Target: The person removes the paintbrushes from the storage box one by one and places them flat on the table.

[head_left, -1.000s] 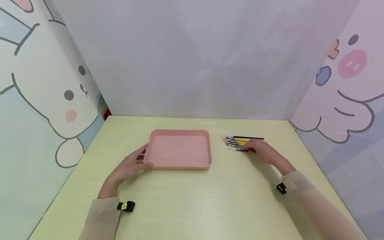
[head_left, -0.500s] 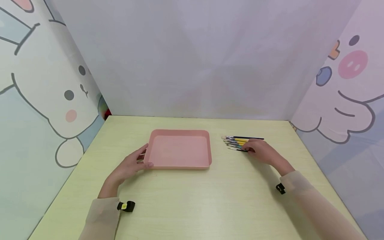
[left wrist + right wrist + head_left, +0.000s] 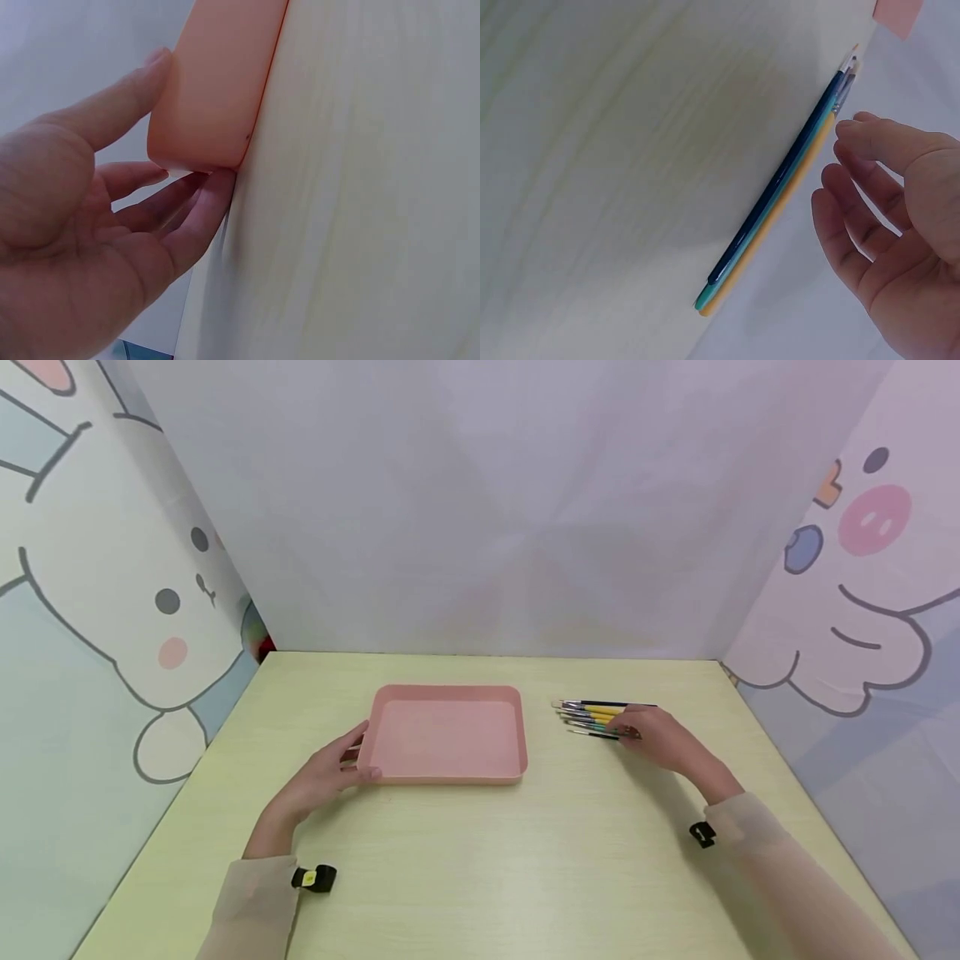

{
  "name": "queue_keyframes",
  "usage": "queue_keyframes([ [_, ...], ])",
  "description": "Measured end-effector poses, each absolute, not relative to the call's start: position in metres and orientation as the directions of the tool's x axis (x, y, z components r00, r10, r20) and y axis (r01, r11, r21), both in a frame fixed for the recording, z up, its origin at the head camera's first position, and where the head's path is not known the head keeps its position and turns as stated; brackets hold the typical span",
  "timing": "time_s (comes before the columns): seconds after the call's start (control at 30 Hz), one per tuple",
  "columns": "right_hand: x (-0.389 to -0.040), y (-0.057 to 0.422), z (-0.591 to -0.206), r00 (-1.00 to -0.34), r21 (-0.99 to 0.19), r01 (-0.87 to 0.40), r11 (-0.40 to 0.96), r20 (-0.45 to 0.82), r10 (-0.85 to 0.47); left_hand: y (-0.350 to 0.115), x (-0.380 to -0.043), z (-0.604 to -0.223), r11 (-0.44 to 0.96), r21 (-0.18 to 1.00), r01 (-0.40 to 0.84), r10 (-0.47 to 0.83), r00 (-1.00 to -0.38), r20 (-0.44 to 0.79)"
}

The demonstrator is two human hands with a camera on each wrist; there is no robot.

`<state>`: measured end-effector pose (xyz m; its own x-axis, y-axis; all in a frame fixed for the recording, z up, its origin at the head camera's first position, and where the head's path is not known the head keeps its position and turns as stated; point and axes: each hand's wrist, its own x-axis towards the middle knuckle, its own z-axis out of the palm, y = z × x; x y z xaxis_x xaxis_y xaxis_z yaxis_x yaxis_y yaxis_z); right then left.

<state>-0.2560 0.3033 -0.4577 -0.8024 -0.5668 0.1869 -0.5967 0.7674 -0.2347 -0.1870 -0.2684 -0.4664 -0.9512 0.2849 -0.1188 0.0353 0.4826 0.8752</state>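
A pink rectangular tray [image 3: 450,739] lies on the table. My left hand [image 3: 318,781] holds its near left corner. In the left wrist view the thumb rests against the long wall of the tray [image 3: 217,82], and the other fingers touch the short end. To the right of the tray lies a row of several paintbrushes [image 3: 588,717], with black, yellow and green handles and their bristles pointing left. Over their handles is my right hand [image 3: 656,739]. The right wrist view shows its fingers loosely bent and apart from the brushes [image 3: 776,180], nothing in them.
The pale wooden table [image 3: 480,860] is bounded by a plain curtain [image 3: 480,527] at the back. Cartoon-printed panels stand at the left and right sides. A black strap camera [image 3: 315,878] sits on the left sleeve, another on the right.
My right fingers have come slightly away from the nearest black-handled brush. The left hand and the tray hold still; the head view has shifted a little.
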Motion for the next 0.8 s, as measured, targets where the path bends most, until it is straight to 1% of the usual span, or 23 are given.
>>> queue_keyframes([
  [0.37, -0.242, 0.298, -0.444, -0.857, -0.315, -0.515, 0.797, 0.189, -0.480, -0.269, -0.189, -0.468, 0.499, 0.866, 0.038, 0.296, -0.947, -0.129],
  [0.6, -0.234, 0.296, -0.438, -0.866, -0.332, -0.501, 0.799, 0.200, -0.459, -0.271, -0.191, -0.461, 0.532, 0.847, 0.015, 0.265, -0.953, -0.150],
  [0.7, -0.231, 0.294, -0.434, -0.870, -0.338, -0.492, 0.802, 0.210, -0.446, -0.275, -0.190, -0.458, 0.557, 0.830, 0.033, 0.238, -0.964, -0.121],
  [0.8, -0.229, 0.292, -0.430, -0.878, -0.341, -0.478, 0.810, 0.223, -0.424, -0.279, -0.191, -0.457, 0.591, 0.802, 0.083, 0.203, -0.978, -0.048],
])
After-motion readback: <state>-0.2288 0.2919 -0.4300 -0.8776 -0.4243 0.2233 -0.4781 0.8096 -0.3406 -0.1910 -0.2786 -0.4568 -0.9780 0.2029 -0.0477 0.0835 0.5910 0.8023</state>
